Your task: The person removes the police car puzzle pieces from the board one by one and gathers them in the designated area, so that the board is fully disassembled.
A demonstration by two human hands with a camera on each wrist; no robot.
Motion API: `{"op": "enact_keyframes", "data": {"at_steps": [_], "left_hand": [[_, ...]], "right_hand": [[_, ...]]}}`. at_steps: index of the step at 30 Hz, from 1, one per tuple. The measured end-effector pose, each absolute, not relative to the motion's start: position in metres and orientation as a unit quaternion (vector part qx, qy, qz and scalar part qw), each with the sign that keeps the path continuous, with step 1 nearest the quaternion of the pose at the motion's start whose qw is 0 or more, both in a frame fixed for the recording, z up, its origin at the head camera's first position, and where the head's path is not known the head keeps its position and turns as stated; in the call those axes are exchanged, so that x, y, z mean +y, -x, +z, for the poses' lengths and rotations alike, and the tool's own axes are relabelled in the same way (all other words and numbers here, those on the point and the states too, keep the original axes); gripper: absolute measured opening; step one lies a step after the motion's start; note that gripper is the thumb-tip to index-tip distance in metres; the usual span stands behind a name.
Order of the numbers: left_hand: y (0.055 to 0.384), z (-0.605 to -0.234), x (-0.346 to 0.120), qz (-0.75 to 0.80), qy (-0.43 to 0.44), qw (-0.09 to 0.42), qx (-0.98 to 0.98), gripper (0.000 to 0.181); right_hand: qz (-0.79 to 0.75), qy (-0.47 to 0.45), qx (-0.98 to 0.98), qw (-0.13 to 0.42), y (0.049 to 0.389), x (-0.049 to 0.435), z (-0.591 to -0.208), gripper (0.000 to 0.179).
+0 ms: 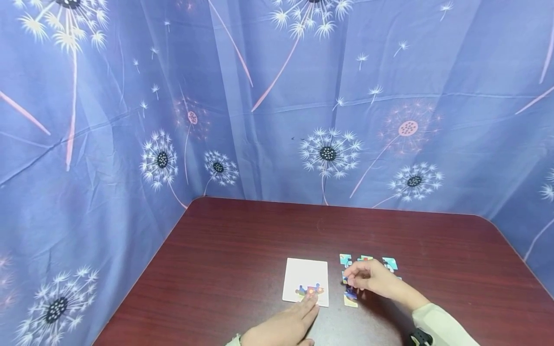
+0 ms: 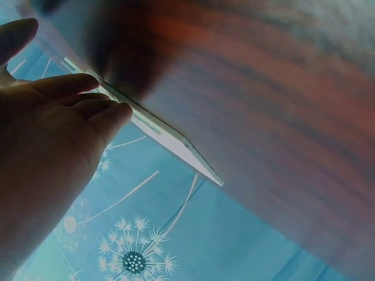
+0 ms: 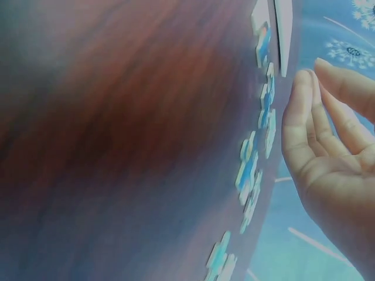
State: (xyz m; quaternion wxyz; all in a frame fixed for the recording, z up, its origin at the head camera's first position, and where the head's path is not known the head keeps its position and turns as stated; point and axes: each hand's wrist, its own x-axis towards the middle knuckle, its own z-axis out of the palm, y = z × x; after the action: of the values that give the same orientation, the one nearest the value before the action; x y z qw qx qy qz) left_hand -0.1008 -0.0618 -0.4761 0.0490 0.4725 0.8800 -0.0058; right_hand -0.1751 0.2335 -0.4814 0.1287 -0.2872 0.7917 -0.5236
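A white square puzzle board [image 1: 305, 271] lies on the table, with a few joined jigsaw pieces [image 1: 309, 290] along its lower part. My left hand [image 1: 283, 326] rests with straight fingers at the board's near edge, fingertips over the joined pieces. In the left wrist view those fingers [image 2: 114, 120] overlap the board's edge. Over the loose jigsaw pieces right of the board hovers my right hand [image 1: 378, 280], its fingers loosely bent. Nothing shows between its thumb and fingers [image 3: 300, 102] in the right wrist view. It hides part of the pieces beneath.
Loose pieces lie around the right hand: a yellow and blue one [image 1: 350, 302] nearest me, a light blue one [image 1: 345, 259] behind and another [image 1: 390, 263] farther right. The dark red wooden table [image 1: 242, 240] ends at a blue dandelion curtain [image 1: 268, 158].
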Motion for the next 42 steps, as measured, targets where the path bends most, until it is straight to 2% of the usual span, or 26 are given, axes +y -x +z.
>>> {"op": "enact_keyframes", "data": {"at_steps": [10, 18, 24, 30, 37, 42], "left_hand": [[0.101, -0.475, -0.047, 0.019, -0.465, 0.102, 0.879, 0.066], [0.098, -0.477, -0.045, -0.013, -0.49, 0.062, 0.869, 0.079], [0.098, -0.476, -0.043, -0.014, -0.489, 0.076, 0.869, 0.081], [0.099, -0.477, -0.043, -0.025, -0.491, 0.063, 0.869, 0.078], [0.101, -0.476, -0.044, -0.015, -0.487, 0.089, 0.869, 0.08], [0.1, -0.475, -0.045, -0.027, -0.489, 0.072, 0.869, 0.077]], "right_hand": [[-0.503, 0.281, 0.803, 0.15, 0.193, 0.209, -0.474, 0.019], [-0.483, 0.319, 0.8, 0.155, 0.201, 0.185, -0.476, 0.018], [-0.479, 0.34, 0.788, 0.184, 0.203, 0.165, -0.476, 0.019], [-0.477, 0.35, 0.782, 0.197, 0.204, 0.152, -0.48, 0.021], [-0.476, 0.346, 0.78, 0.211, 0.207, 0.144, -0.486, 0.017], [-0.467, 0.347, 0.785, 0.211, 0.206, 0.141, -0.486, 0.016]]}}
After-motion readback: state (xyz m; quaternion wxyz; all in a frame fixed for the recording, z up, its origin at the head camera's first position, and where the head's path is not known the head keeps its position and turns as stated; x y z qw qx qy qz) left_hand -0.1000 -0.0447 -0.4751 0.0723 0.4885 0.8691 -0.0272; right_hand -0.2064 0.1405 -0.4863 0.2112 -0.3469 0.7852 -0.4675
